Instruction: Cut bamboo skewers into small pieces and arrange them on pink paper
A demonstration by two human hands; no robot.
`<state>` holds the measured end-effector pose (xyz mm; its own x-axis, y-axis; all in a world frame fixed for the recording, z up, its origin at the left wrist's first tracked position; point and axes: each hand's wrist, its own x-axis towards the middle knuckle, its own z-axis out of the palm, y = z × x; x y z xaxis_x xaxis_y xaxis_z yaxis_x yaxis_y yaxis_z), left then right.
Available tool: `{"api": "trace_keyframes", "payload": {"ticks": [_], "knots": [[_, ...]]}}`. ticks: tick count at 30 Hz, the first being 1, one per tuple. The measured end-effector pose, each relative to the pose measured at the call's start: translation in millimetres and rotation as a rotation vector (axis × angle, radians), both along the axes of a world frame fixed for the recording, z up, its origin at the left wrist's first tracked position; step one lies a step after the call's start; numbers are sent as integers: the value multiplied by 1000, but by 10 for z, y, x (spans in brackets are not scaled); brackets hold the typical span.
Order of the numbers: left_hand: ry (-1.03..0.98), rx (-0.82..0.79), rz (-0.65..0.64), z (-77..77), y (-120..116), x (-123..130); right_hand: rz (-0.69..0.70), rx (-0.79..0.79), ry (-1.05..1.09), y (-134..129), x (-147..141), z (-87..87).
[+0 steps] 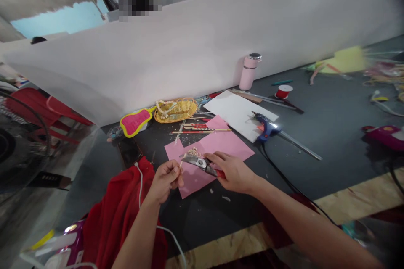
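Observation:
My right hand (232, 171) is closed round the red handles of a pair of cutters (200, 162), whose metal blades point left. Facing it, my left hand (168, 178) pinches a thin pale stick (182, 163) upright beside the blade tips. Both hands are over pink paper (221, 145) spread on the dark table. A small heap of pale cut pieces (193, 151) lies on the paper just behind the blades. Behind the paper, several chopstick-like sticks (202, 126) with red and patterned parts lie side by side.
A wicker basket (181, 110), a pink-and-yellow paddle-shaped item (136, 122) and a pink bottle (248, 71) stand along the white partition. A blue glue gun (267, 128) rests on white board (236, 113), its cord trailing to the front edge. Red cloth (116, 201) lies at the left.

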<state>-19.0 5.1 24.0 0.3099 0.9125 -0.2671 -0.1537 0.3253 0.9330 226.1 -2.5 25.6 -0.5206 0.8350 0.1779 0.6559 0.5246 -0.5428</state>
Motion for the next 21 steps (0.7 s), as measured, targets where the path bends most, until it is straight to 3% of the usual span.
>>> {"api": "trace_keyframes", "payload": {"ticks": [8, 13, 21], "knots": [[-3, -26, -1, 30, 15, 1, -24, -48, -25, -34, -42, -7], [29, 4, 13, -42, 38, 8, -79, -63, -92, -58, -90, -39], [447, 368, 204, -111, 16, 131, -148, -66, -63, -25, -89, -105]]}}
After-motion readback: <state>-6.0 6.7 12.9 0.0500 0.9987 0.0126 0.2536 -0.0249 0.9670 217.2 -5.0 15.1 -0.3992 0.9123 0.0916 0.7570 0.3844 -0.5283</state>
